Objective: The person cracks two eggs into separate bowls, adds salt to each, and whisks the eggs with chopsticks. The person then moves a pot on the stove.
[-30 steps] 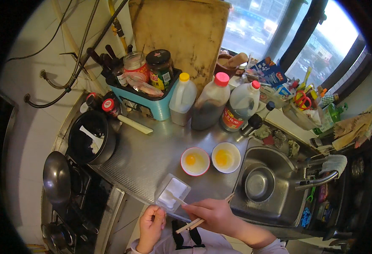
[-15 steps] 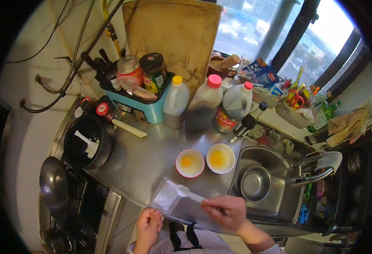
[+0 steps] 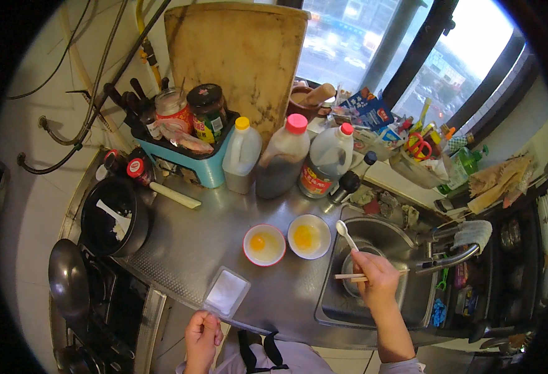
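My right hand (image 3: 378,278) is over the sink, closed around a small white spoon (image 3: 345,233) and a pair of wooden chopsticks (image 3: 349,277). The spoon's bowl points away from me and the chopsticks stick out to the left. My left hand (image 3: 203,335) is closed at the near corner of a clear box (image 3: 247,286) of white powder, at the counter's front edge. Beyond the box, a red-rimmed bowl (image 3: 264,261) and a blue-rimmed bowl (image 3: 310,254) stand side by side, each with raw egg and yolk in it.
The steel sink (image 3: 327,315) holds a metal pot under my right hand, with a faucet (image 3: 461,257) at its right. Plastic jugs (image 3: 282,159) line the back beside a blue rack (image 3: 210,171). At left are a black pot (image 3: 138,234) and a stove (image 3: 121,305).
My right hand has moved right and away from me, from beside the powder box to over the sink, carrying the spoon. The chopsticks now show plainly. The whole view has shifted slightly.
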